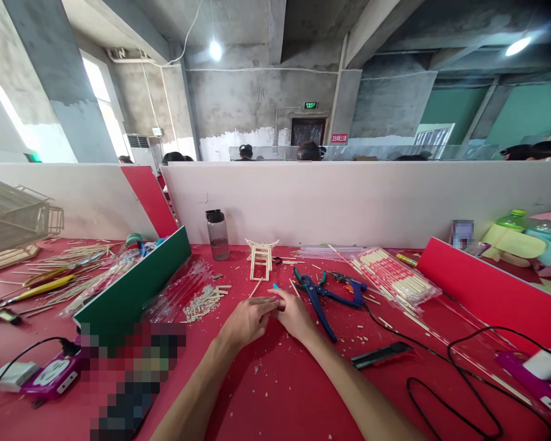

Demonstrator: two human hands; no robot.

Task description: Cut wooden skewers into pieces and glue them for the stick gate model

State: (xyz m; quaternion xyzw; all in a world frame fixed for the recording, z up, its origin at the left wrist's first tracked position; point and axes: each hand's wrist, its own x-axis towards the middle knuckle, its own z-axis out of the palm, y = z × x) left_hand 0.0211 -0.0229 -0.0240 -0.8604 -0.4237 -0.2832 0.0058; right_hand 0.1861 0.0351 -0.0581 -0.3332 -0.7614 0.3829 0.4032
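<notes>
Meeting above a red table (298,410) in the head view, the left hand (249,319) and right hand (294,313) hid what, if anything, they gripped; it could not be told. Just beyond them stood a small stick frame (261,252), probably light, stiff but fragile, best held gently by its side rails.

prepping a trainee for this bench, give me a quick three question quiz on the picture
1. True or false: the green divider stands to the left of both the left hand and the right hand.
2. Fill in: the bottle has a ____ lid.
3. Pick one. Seen from the person, the stick frame stands:
A) left of the bottle
B) beyond the hands
C) between the forearms

Key: 1. True. 2. Black. 3. B.
</notes>
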